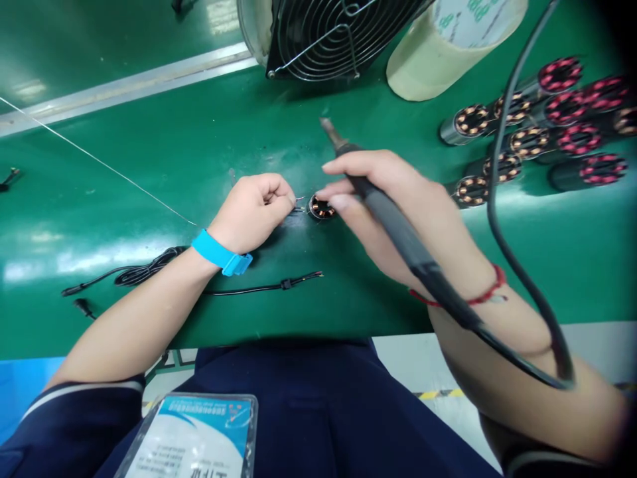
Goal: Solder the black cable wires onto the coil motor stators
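Note:
My left hand, with a blue band at the wrist, is closed on thin wire ends just left of a small motor stator with copper windings. In my right hand a soldering iron lies between thumb and fingers, its tip pointing up and away from the stator. The fingertips of that hand reach the stator's right rim; whether they press on it I cannot tell. Below my left hand a black cable with stripped ends lies on the green table mat.
A black fan with a wire guard stands at the back, beside a cream-coloured roll. Several stators with copper or red windings stand at right. The iron's cord loops there. Solder wire stretches at left, above a coiled cable.

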